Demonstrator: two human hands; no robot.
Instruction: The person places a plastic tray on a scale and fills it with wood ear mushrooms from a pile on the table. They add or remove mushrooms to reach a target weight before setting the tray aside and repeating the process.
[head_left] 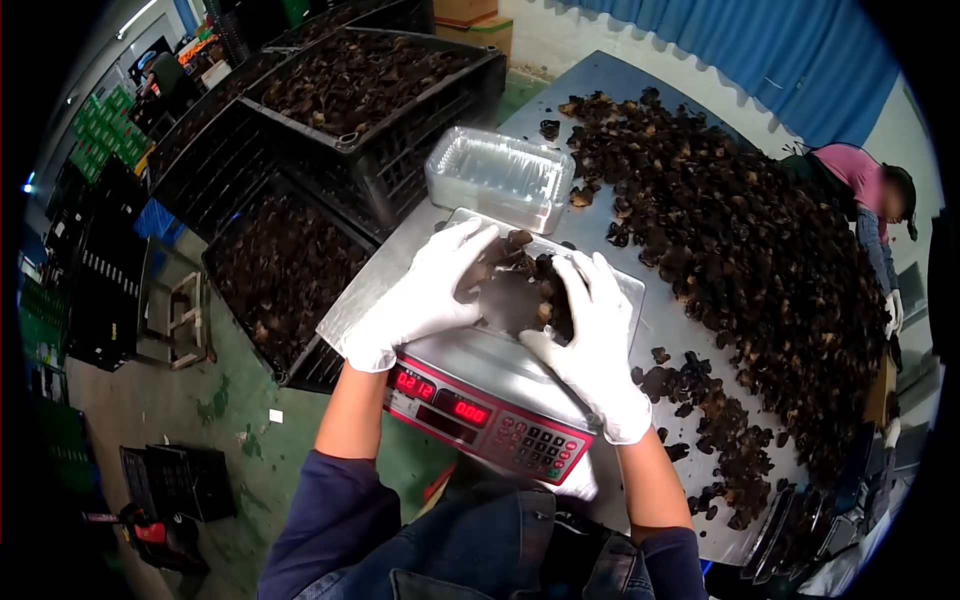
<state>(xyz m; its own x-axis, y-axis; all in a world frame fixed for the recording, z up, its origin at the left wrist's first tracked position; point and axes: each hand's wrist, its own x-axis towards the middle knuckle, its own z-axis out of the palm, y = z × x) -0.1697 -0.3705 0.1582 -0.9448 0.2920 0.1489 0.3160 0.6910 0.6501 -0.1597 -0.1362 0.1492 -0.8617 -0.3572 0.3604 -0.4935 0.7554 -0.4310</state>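
Note:
Both my hands wear white gloves. My left hand (430, 285) reaches in from the left over a clear plastic tray (625, 290), thumb and fingers apart beside dark, curled wood ear mushrooms (515, 255). On the opposite side my right hand (590, 335) curves around the mushrooms with its fingers spread. Between the hands is a smooth grey patch, blurred. The tray rests on the metal plate of a digital scale (490, 415), whose red display reads 0.212 and 0.00. Just behind stands a stack of clear trays (495, 185).
A large heap of wood ear mushrooms (740, 250) covers the metal table (600, 85) on the right. Black crates (400, 150) full of mushrooms stand at left. Another person (860, 185) leans over the table's far right. A blue curtain (780, 60) hangs behind.

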